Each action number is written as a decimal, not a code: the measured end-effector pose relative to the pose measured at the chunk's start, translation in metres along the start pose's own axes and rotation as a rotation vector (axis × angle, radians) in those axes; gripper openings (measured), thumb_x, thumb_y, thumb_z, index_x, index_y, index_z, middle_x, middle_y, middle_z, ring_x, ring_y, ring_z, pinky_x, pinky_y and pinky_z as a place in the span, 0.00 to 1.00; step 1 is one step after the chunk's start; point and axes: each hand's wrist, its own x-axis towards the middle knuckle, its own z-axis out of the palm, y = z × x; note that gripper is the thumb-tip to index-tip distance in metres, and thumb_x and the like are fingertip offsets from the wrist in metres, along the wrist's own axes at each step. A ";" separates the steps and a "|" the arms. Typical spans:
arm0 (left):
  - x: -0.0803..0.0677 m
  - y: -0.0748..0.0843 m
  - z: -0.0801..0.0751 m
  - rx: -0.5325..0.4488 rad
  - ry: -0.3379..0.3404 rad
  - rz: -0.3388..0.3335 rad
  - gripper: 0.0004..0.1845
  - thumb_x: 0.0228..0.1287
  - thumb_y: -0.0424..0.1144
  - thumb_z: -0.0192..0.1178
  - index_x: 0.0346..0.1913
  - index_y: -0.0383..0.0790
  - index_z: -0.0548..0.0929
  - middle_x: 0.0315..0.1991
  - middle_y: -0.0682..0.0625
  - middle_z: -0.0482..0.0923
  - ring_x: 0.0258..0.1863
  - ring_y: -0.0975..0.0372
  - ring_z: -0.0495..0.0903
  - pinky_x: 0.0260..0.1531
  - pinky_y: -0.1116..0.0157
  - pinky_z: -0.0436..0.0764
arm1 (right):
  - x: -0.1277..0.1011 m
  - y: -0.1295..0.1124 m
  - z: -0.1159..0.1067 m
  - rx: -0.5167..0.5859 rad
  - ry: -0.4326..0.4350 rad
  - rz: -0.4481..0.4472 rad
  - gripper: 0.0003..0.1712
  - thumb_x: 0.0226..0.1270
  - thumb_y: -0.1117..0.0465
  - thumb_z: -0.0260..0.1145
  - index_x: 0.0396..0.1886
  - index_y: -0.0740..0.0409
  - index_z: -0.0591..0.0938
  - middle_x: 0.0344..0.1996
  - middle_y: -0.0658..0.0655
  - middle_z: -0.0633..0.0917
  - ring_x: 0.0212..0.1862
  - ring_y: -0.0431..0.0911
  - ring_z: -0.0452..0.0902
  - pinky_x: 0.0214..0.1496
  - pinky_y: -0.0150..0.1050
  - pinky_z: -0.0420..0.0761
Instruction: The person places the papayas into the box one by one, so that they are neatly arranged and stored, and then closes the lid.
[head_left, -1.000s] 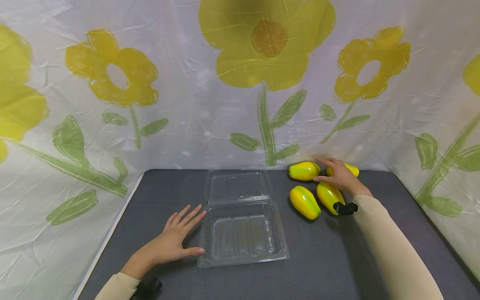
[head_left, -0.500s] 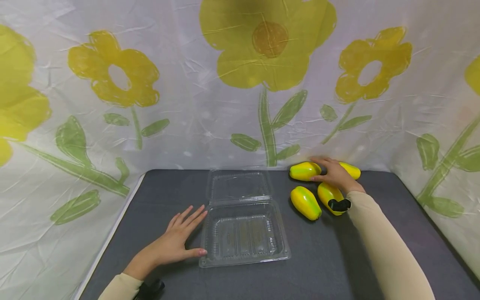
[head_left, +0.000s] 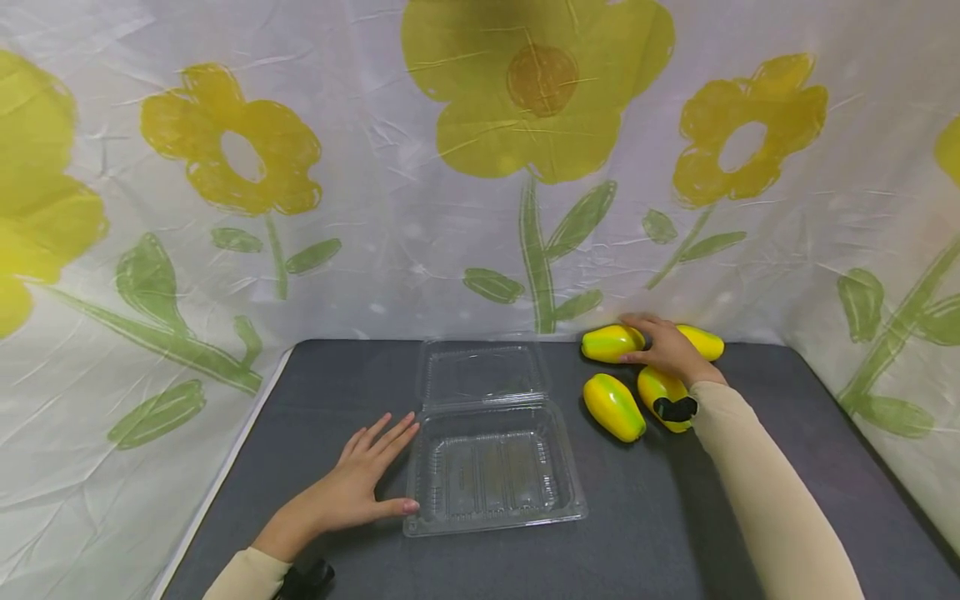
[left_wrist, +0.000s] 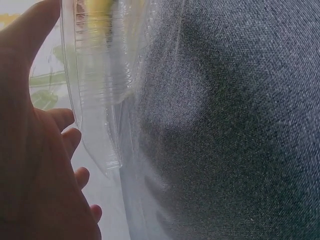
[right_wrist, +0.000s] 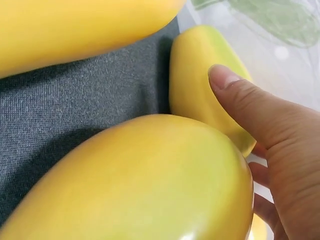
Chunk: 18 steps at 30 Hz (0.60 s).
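Both hands are on the dark grey table (head_left: 660,517). Left hand (head_left: 352,492) lies flat, fingers straight and spread, thumb tip touching the near-left rim of the open clear clamshell container (head_left: 495,475); it grips nothing. Right hand (head_left: 667,348) is at the far right, fingers loosely extended, thumb pressed against the far-left mango (head_left: 611,342) without closing around it. Three more mangoes lie close by: one (head_left: 705,342) just right of the hand, one (head_left: 613,406) nearer, one (head_left: 663,392) partly under the wrist. Container lid (head_left: 480,372) lies open on the far side.
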 end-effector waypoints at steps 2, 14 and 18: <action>0.000 0.000 0.001 -0.005 -0.001 0.000 0.56 0.55 0.72 0.61 0.79 0.46 0.53 0.80 0.47 0.51 0.77 0.38 0.49 0.65 0.28 0.52 | 0.001 0.000 0.001 0.001 -0.002 0.000 0.44 0.65 0.50 0.71 0.76 0.54 0.63 0.76 0.66 0.61 0.75 0.66 0.54 0.74 0.67 0.57; 0.001 -0.003 0.004 -0.009 -0.002 0.001 0.56 0.55 0.72 0.60 0.80 0.47 0.52 0.81 0.47 0.50 0.77 0.38 0.49 0.65 0.28 0.52 | 0.008 0.004 0.007 0.026 -0.009 0.038 0.46 0.64 0.47 0.71 0.76 0.55 0.63 0.76 0.67 0.60 0.76 0.67 0.52 0.74 0.68 0.53; 0.001 -0.003 0.004 -0.024 -0.001 0.001 0.55 0.55 0.71 0.61 0.80 0.48 0.52 0.81 0.47 0.50 0.77 0.38 0.49 0.65 0.28 0.52 | 0.010 0.005 0.008 0.028 -0.009 0.044 0.46 0.64 0.46 0.70 0.76 0.55 0.63 0.76 0.66 0.61 0.76 0.66 0.52 0.75 0.67 0.54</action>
